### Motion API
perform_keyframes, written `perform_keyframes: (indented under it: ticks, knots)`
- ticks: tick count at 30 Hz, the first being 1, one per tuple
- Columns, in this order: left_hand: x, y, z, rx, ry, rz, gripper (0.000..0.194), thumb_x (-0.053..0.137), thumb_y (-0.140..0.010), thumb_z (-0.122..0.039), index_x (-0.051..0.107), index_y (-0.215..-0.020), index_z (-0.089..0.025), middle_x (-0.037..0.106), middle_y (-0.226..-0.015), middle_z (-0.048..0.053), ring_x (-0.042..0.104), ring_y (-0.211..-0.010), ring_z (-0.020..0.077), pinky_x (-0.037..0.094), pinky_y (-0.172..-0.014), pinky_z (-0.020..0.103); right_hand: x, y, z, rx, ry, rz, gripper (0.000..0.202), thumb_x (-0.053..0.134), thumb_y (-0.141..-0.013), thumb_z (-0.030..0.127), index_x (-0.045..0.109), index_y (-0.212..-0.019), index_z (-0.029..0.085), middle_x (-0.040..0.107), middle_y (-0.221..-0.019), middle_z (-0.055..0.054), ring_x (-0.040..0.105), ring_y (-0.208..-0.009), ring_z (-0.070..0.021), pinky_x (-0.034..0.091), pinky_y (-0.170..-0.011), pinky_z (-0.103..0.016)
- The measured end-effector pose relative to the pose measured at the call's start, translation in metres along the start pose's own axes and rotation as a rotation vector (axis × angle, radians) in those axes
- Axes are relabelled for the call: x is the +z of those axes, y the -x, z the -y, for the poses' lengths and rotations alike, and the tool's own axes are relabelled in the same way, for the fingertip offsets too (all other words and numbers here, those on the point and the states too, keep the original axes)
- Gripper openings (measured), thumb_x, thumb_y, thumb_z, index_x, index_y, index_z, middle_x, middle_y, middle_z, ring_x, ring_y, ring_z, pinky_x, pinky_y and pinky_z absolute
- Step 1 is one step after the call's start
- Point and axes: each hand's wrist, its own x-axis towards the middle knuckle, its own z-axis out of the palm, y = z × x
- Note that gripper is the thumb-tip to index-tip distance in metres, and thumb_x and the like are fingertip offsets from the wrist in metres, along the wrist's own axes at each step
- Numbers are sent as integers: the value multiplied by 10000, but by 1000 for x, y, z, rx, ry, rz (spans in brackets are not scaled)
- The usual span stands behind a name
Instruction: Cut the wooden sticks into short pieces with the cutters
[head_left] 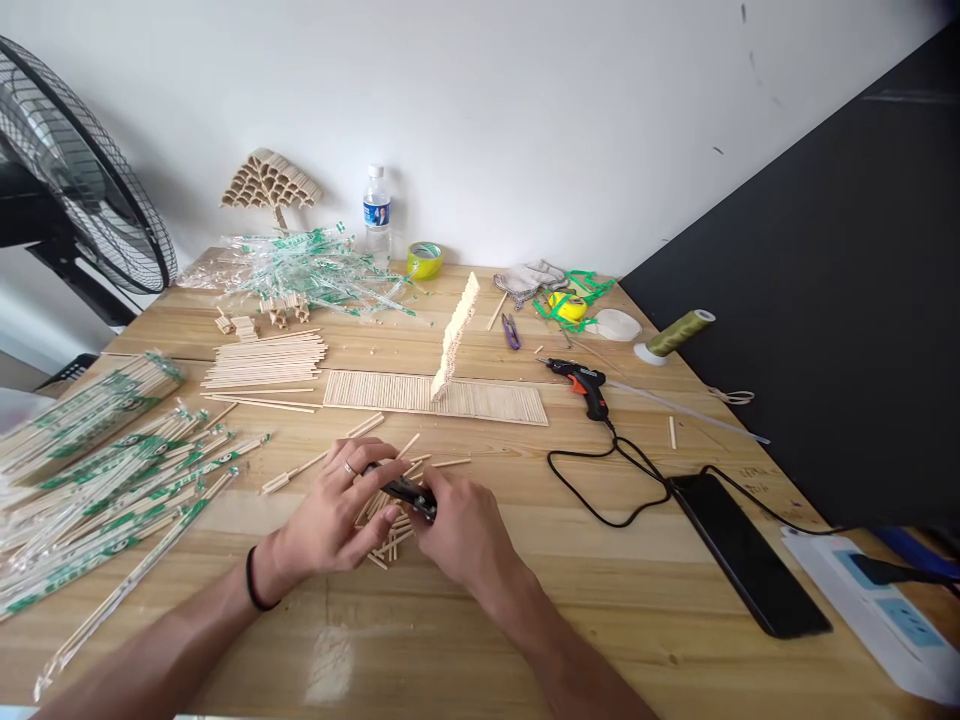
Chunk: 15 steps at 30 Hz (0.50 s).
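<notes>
My right hand [461, 520] is wrapped round a black hand tool [409, 492] near the front middle of the table. My left hand [341, 505], with a ring and a black wrist band, is at the tool's left end, its fingers bent around a thin wooden stick [409, 445]. Short cut sticks [391, 545] lie in a loose pile under both hands. Behind them lies a flat strip of joined sticks [495, 400], and a jagged-edged stick piece [456, 335] stands upright on it. The tool's jaws are partly hidden by my left fingers.
Wrapped chopsticks [112, 480] cover the left side, with bare sticks [262, 360] behind. Empty wrappers [300, 265], a bottle [377, 215] and tape [425, 260] stand at the back. On the right are a glue gun [589, 385], its cord, a phone [750, 555] and a power strip [870, 610].
</notes>
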Motion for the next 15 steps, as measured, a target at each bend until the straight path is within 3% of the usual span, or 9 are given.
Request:
perform_keyframes:
  ticks: [15]
  knots:
    - [5, 0, 1, 3, 32, -48, 258, 544, -991, -177, 591, -1243, -154, 655, -1094, 114, 635, -1000, 236, 532, -903, 373, 7, 0, 1, -48, 71, -9, 116, 695, -897, 299, 727, -971, 217, 803, -866, -79, 738, -759, -258, 334, -617, -317]
